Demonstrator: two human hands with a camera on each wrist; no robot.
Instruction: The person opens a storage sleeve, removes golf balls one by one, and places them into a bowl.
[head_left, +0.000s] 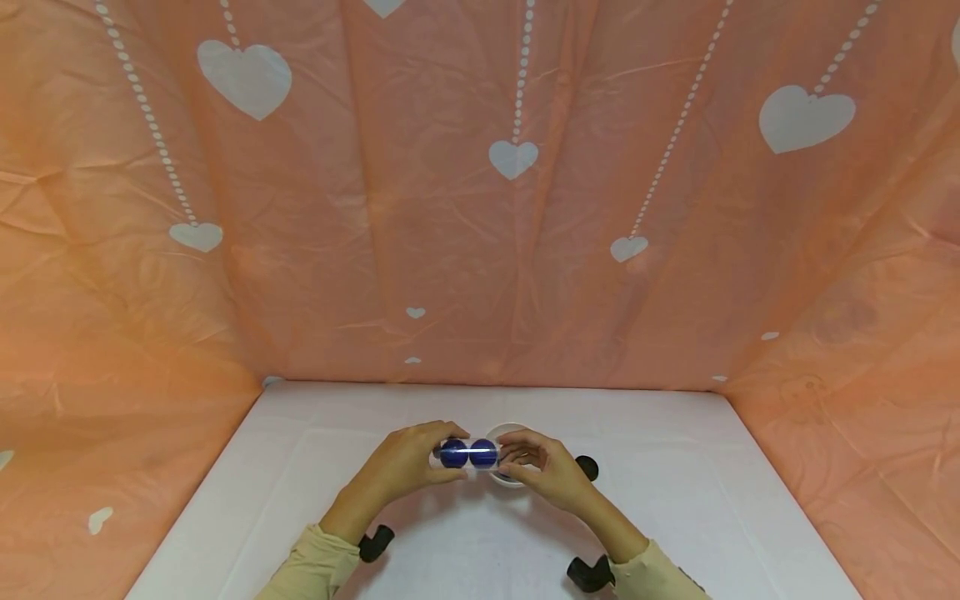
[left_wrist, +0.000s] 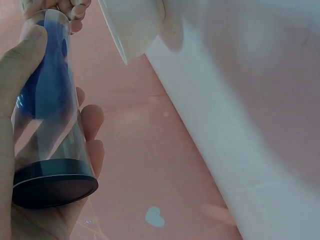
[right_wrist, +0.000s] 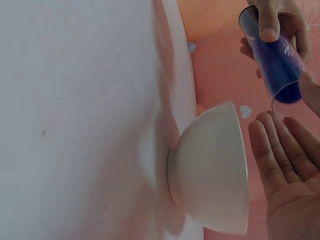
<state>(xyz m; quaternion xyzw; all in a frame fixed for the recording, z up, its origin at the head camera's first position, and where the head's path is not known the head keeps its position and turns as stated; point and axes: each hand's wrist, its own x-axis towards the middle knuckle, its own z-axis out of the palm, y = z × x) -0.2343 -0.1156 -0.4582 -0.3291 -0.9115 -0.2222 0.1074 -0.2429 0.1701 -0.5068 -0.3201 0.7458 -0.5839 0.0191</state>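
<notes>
A clear tube [head_left: 468, 465] with two blue balls [head_left: 483, 453] inside lies level above the table. My left hand [head_left: 417, 454] grips it, thumb on the near side and fingers round the far side. A dark cap [left_wrist: 55, 182] closes the end inside my left palm. Beside the other end, which shows a bare round rim, is my right hand [head_left: 551, 471]. Its fingers [right_wrist: 280, 145] stretch out below that rim, palm up, and its thumb overlaps the tube's edge. A white bowl [right_wrist: 212, 170] stands on the table under my right hand, partly hidden by it in the head view.
A round black object [head_left: 587, 467] lies on the white table [head_left: 315, 467], right of the bowl and partly behind my right wrist. Dark devices [head_left: 375, 543] sit at both wrists. An orange curtain [head_left: 465, 250] with white hearts encloses the table's back and sides.
</notes>
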